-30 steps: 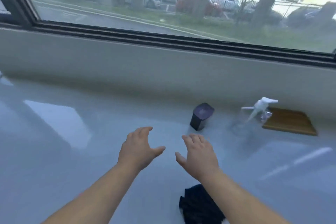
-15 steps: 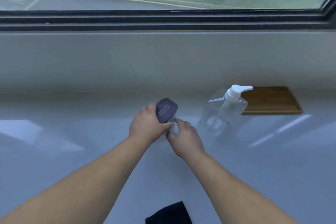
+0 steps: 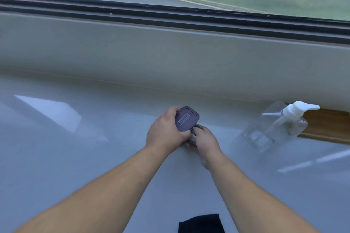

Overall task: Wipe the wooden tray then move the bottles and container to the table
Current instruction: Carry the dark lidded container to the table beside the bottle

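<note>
A small container with a dark purple square lid [image 3: 187, 119] stands on the pale table [image 3: 75, 157] in the middle of the head view. My left hand [image 3: 165, 132] wraps its left side and my right hand [image 3: 205, 141] grips its lower right side. The lid tilts toward me. To the right a clear pump bottle with a white pump head [image 3: 272, 128] stands on the table. Behind it the wooden tray [image 3: 327, 126] lies flat against the wall, partly cut off by the frame edge.
A dark cloth [image 3: 201, 223] lies at the near edge of the table. A low wall [image 3: 170, 62] with a window above bounds the table's far side.
Both hands reached forward from above the table and closed on the container. My view has shifted left, so the bottle and tray now sit further right.
</note>
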Demonstrator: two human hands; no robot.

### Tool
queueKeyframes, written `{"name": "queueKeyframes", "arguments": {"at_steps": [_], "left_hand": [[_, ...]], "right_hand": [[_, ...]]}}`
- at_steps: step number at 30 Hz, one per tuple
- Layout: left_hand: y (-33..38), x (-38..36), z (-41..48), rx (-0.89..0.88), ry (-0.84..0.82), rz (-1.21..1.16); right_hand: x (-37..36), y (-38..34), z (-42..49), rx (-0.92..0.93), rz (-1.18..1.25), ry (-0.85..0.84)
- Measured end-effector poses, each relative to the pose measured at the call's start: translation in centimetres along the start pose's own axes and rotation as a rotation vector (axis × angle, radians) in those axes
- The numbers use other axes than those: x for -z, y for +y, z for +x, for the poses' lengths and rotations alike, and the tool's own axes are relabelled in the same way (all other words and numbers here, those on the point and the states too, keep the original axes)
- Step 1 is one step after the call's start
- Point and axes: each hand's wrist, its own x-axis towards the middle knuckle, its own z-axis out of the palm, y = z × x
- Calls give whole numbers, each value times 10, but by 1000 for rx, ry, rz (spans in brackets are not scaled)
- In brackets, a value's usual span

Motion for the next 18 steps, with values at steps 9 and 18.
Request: {"name": "queueKeyframes", "arguments": {"at_steps": [9,18], "left_hand": [[-144,146,-104,202,222,-45],[-308,269,-267,500,483,-97]], "right_hand": [[-193,14,-100,50,-90,-248],[-399,75,-230,61,-302,-543]]}}
